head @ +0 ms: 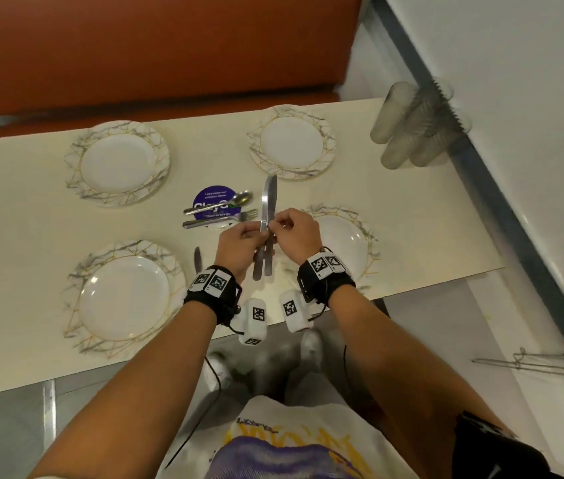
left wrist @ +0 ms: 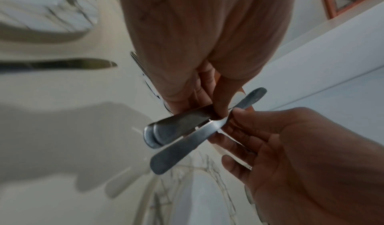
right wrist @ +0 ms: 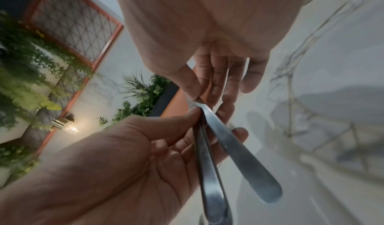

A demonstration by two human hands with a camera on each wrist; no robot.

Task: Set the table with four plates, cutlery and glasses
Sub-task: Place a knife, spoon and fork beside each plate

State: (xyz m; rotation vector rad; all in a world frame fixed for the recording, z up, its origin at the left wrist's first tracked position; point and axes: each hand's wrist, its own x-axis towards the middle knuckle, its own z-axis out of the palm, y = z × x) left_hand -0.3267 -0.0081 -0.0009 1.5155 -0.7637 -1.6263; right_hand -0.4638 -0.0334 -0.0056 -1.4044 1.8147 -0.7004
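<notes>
Four white plates with grey and gold marbled rims sit on the cream table [head: 14, 216]: far left [head: 118, 164], far right [head: 292, 143], near left [head: 123, 299], near right [head: 346, 243]. Above the table's middle my left hand [head: 258, 235] grips a bundle of steel knives [head: 268, 198], blades pointing away. My right hand [head: 278, 225] pinches one knife of the bundle at its neck; its handle [right wrist: 245, 163] angles apart from the other handles [right wrist: 212, 187]. A spoon [head: 222, 203] and a fork [head: 222, 219] lie on a purple sticker. One knife [head: 198, 259] lies right of the near left plate.
Several clear glasses [head: 412, 126] stand close together at the table's far right corner, against a white wall. An orange bench [head: 170, 46] runs along the far side. The near table edge is just below my wrists.
</notes>
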